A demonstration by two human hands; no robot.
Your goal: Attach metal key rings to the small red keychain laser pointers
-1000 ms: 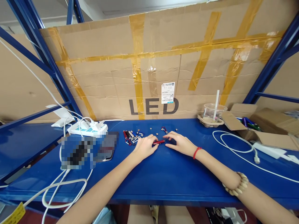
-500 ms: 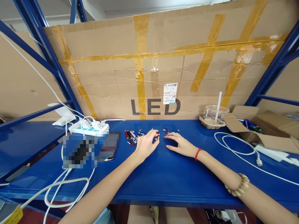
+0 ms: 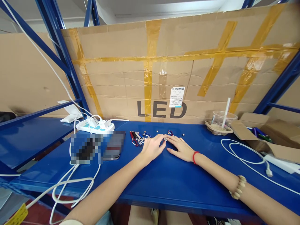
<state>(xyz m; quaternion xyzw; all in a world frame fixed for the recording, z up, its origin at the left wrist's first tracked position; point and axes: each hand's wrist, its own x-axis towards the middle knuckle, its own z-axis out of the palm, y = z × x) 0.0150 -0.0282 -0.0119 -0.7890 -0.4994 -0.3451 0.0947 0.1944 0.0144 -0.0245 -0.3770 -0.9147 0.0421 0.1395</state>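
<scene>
My left hand (image 3: 152, 147) is closed, thumb and fingers pinching a small piece with a round, silvery end (image 3: 165, 139); the rest of it is hidden. My right hand (image 3: 180, 148) reaches in from the right with fingers stretched out and thumb apart. Its fingertips meet or nearly meet the pinched piece. Left of my left hand lies a group of small metal tubes (image 3: 135, 136) in red, black and silver, with carabiner clips. A red clip (image 3: 170, 133) lies behind my right hand, near a small silvery part (image 3: 183, 135). Another tiny round part (image 3: 157, 131) lies behind my left hand.
A white power strip (image 3: 96, 125) with plugs and a dark phone (image 3: 114, 145) are on the left of the blue shelf (image 3: 150, 184). On the right are a clear cup (image 3: 222, 119) with a straw, a white cable (image 3: 246, 158) and an open carton (image 3: 278, 150). Cardboard (image 3: 117, 90) stands behind.
My hands have come together; the right fingertips are now at the piece in my left hand. The camera view has shifted slightly, so the surroundings sit further right.
</scene>
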